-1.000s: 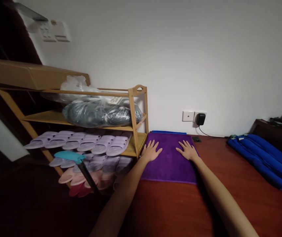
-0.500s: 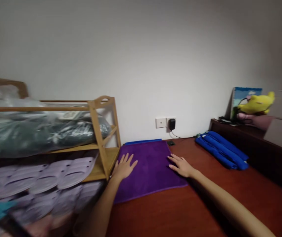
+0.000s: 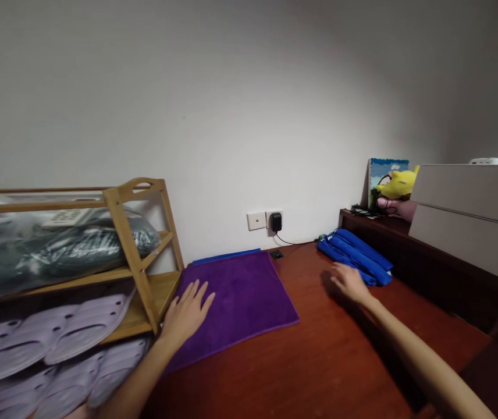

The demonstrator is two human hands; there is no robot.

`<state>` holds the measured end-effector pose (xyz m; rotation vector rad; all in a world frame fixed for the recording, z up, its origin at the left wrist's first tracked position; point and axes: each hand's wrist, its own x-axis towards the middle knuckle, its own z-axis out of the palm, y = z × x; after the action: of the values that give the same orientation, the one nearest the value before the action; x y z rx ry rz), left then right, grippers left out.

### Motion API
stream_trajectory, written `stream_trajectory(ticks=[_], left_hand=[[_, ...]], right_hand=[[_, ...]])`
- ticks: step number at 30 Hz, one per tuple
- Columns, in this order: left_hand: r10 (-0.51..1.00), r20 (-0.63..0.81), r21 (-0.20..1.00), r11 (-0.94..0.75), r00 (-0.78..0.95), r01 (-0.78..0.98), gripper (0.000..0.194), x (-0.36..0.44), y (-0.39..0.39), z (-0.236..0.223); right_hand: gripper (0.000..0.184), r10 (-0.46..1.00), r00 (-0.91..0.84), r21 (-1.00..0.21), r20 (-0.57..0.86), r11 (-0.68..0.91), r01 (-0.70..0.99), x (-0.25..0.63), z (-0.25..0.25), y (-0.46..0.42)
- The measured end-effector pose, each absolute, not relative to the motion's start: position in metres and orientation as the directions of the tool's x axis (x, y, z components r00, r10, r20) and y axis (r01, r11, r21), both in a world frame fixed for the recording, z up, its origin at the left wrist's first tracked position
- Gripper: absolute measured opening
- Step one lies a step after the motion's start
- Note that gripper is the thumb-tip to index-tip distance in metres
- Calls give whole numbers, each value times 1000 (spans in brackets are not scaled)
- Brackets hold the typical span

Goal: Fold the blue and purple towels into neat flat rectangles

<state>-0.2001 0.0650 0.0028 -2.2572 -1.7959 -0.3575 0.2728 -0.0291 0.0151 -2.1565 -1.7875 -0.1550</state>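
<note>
A purple cloth (image 3: 244,302) lies flat on the red-brown tabletop (image 3: 301,361), with a strip of blue fabric (image 3: 227,256) showing along its far edge. My left hand (image 3: 187,311) rests on the cloth's left side, palm down with fingers spread. To the right of the cloth, my right hand (image 3: 350,284) is over the table just in front of a folded blue fabric bundle (image 3: 356,250). Its fingers are loosely bent and hold nothing that I can see. The hand covers the bundle's near left side; whether they touch, I cannot tell.
At left stands a wooden rack (image 3: 129,244) holding plastic-wrapped goods (image 3: 78,244) and lilac slippers (image 3: 87,326). A black plug adapter (image 3: 276,222) sits in the wall socket, its cord running right. White boxes (image 3: 467,215) and a yellow plush toy (image 3: 397,185) are on the raised dark ledge at right.
My right hand has left the purple cloth and moved right, towards the blue bundle. My left hand stays on the cloth. The view has turned to the right, showing more of the white boxes.
</note>
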Motion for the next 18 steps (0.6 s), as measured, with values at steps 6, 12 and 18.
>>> stream_trajectory(ticks=[6, 12, 18], left_hand=[[950, 92, 36, -302, 298, 953, 61, -198, 26, -2], [947, 104, 34, -308, 303, 951, 59, -199, 24, -4], [947, 106, 44, -311, 305, 949, 60, -200, 24, -5]], right_hand=[[51, 706, 655, -268, 272, -598, 756, 384, 3, -29], [51, 707, 677, -214, 205, -643, 736, 410, -20, -32], [33, 777, 575, -104, 257, -570, 815, 411, -11, -39]])
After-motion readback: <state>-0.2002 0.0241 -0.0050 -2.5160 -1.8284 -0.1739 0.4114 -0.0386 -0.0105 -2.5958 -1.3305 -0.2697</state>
